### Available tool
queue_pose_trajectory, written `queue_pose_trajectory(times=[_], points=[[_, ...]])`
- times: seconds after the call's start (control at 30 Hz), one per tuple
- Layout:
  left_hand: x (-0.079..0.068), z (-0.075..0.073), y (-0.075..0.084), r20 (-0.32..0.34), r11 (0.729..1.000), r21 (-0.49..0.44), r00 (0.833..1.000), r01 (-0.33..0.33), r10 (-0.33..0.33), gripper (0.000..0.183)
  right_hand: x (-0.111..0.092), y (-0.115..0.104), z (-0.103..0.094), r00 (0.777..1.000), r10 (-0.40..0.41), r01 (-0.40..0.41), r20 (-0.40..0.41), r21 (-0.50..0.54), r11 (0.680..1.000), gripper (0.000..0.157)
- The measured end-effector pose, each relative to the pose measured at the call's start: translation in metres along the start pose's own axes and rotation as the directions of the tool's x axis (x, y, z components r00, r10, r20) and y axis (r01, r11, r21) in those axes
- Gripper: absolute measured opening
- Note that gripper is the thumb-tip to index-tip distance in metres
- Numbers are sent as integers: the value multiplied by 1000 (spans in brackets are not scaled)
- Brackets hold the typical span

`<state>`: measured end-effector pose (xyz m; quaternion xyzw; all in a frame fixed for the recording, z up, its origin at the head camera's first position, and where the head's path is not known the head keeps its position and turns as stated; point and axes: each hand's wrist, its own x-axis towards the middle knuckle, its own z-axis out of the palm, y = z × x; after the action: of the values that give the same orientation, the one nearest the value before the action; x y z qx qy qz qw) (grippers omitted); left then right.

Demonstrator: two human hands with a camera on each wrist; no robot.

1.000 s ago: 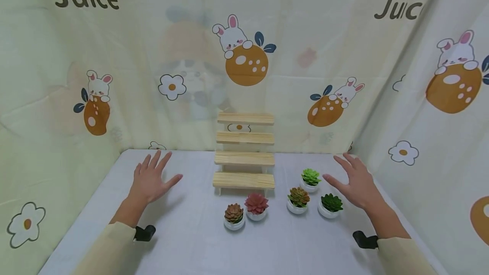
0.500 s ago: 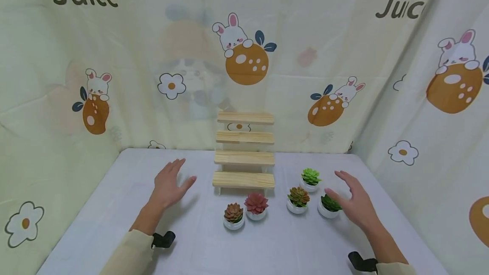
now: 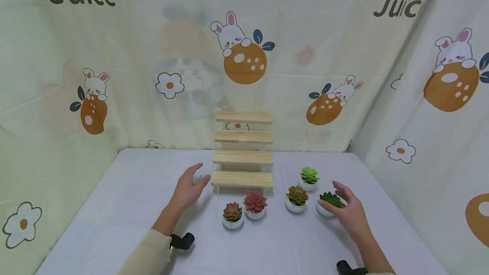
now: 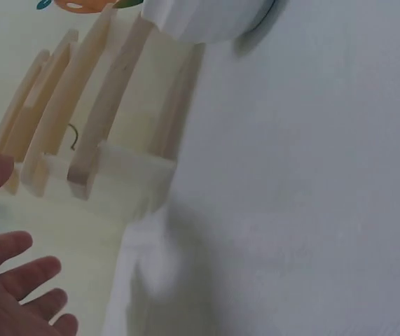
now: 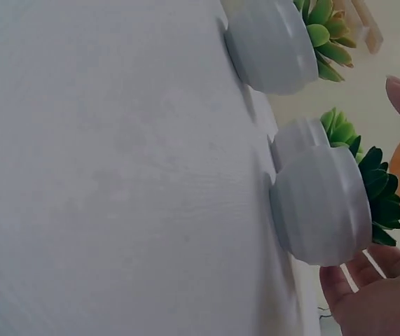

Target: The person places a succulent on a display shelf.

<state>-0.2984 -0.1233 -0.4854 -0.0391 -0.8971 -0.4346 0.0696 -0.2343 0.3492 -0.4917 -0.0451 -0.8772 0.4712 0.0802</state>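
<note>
In the head view my right hand hovers at the dark-green succulent, thumb in front and fingers behind its leaves. The right wrist view shows its ribbed white pot standing on the table, the thumb apart from the plant and fingers partly hidden beyond the pot. My left hand is held over the table just left of a wooden stepped shelf, fingers loosely spread, holding nothing. Left of the right hand stand a bright-green succulent and a brownish-green succulent, both in white pots.
A brown succulent and a red succulent stand before the shelf in white pots. White cloth covers the table. A printed curtain hangs behind and along the sides.
My left hand has moved right, toward the shelf. The right hand has come down and left to the dark-green succulent, its fingers bending more. The plants and shelf have stayed put.
</note>
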Motion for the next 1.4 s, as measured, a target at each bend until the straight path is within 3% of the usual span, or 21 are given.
queue_pose_trajectory(times=[0.2,0.33,0.67,1.0,1.4], points=[[2,11,0,-9,996,-91,1000,-18,17,55,-2,0,1,995,84,-86,45,40,995,94],[4,14,-1,15,983,-184,1000,25,-22,49,-3,0,2,991,107,-111,79,57,992,96],[16,20,-7,154,893,-421,983,159,-102,44,-3,5,3,980,173,-178,96,42,983,99],[20,21,-6,204,838,-504,972,209,-120,43,-5,5,5,971,228,-230,69,33,973,94],[25,23,-7,217,834,-500,966,235,-142,38,-5,9,6,967,252,-253,47,9,968,91]])
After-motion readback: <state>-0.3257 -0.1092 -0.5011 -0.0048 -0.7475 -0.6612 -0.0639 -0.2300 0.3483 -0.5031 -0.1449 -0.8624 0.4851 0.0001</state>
